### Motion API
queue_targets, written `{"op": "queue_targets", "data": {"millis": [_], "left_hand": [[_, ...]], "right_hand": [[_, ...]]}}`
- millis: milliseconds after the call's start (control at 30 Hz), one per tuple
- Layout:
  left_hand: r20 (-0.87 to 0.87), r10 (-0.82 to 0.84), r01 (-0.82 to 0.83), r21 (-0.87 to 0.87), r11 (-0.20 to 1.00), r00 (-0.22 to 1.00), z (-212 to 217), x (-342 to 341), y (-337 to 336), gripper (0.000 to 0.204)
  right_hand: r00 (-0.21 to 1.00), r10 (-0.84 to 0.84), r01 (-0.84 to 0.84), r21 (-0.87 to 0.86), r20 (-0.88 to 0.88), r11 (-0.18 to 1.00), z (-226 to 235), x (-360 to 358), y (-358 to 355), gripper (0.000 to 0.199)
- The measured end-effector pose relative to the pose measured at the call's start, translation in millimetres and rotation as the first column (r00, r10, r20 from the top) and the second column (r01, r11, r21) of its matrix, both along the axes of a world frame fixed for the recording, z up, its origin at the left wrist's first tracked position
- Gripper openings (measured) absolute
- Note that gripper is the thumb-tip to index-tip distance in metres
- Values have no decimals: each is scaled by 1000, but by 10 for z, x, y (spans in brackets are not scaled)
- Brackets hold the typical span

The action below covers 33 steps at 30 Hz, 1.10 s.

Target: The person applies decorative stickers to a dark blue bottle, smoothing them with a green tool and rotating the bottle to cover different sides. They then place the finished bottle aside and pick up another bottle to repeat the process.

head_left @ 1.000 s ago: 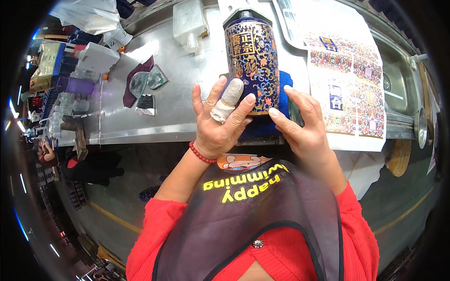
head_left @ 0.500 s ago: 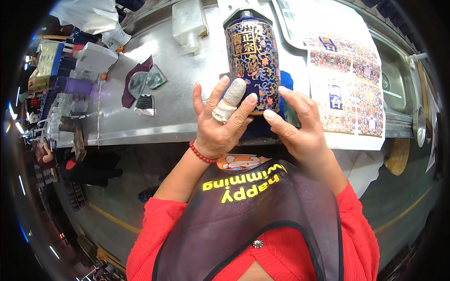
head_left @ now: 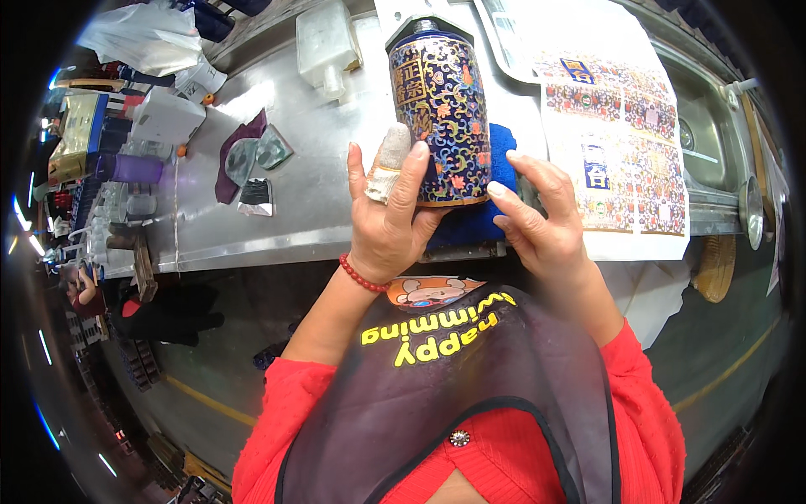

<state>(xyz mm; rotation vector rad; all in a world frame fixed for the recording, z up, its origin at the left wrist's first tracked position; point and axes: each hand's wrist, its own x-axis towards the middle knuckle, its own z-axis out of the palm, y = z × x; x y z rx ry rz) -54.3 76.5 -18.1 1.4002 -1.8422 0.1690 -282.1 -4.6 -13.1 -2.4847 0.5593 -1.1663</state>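
A dark blue bottle (head_left: 453,118) with gold lettering and colourful floral scrolls lies with its neck away from me and its base toward me. At its lower left, my left hand (head_left: 388,202) has its thumb on the printed side and its fingers around the edge; part of the grip is hidden. A grey-white cloth sleeve (head_left: 390,160) covers one of that hand's fingers. My right hand (head_left: 546,210) is beside the base on the right, fingers apart, the fingertips close to the bottle. A blue cloth (head_left: 501,151) shows under and beside the bottle.
A printed sheet (head_left: 617,244) of matching floral labels lies right of the bottle, near a steel sink (head_left: 709,147). On the metal table (head_left: 277,218) at left are a clear rectangular bottle (head_left: 326,46) and dark scraps (head_left: 252,155). White containers (head_left: 166,116) stand farther left.
The bottle has rolled leftward about its length, carrying the gold lettering to its left side and showing more floral pattern. My right hand has eased slightly away from it.
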Motion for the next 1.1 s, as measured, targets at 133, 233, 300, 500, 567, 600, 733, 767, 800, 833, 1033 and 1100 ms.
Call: {"op": "queue_targets", "data": {"millis": [133,233,300,500,567,600,733,767,800,833,1033,1100], "left_hand": [[68,28,-23,-70,997,997,-26,-6,41,51],[135,58,-49,-71,996,989,-20,1,72,43],[185,81,-64,-98,993,979,-27,9,71,38],[181,102,-77,-138,987,978,-54,0,58,36],[192,103,-77,-139,987,976,-45,6,62,36],[192,110,-84,-140,987,975,-41,9,63,36],[201,107,-79,-142,987,974,-34,10,67,36],[202,105,-77,-142,987,974,-36,8,64,36],[203,103,-75,-140,987,974,-36,7,62,36],[202,103,-74,-146,987,974,-37,6,59,36],[198,100,-70,-154,986,975,-37,8,55,37],[190,97,-71,-140,988,977,-37,9,62,37]], "right_hand": [[998,36,-37,-41,-46,998,-1,36,22,50],[996,48,-52,-59,-69,997,7,43,12,48],[998,27,-30,-60,-50,998,11,29,7,47],[998,41,-44,-66,-43,997,-11,39,2,43],[998,45,-48,-68,-51,997,-12,49,-1,42],[998,44,-48,-73,-50,996,-8,47,-3,43],[999,48,-50,-76,-24,996,28,30,7,43],[998,46,-49,-60,-44,997,38,29,11,43],[998,43,-45,-51,-38,998,45,36,16,43],[999,40,-41,-42,-32,998,50,43,21,42],[997,44,-49,-64,-65,997,48,86,15,43],[997,46,-49,-62,-54,997,47,69,16,42]]}}
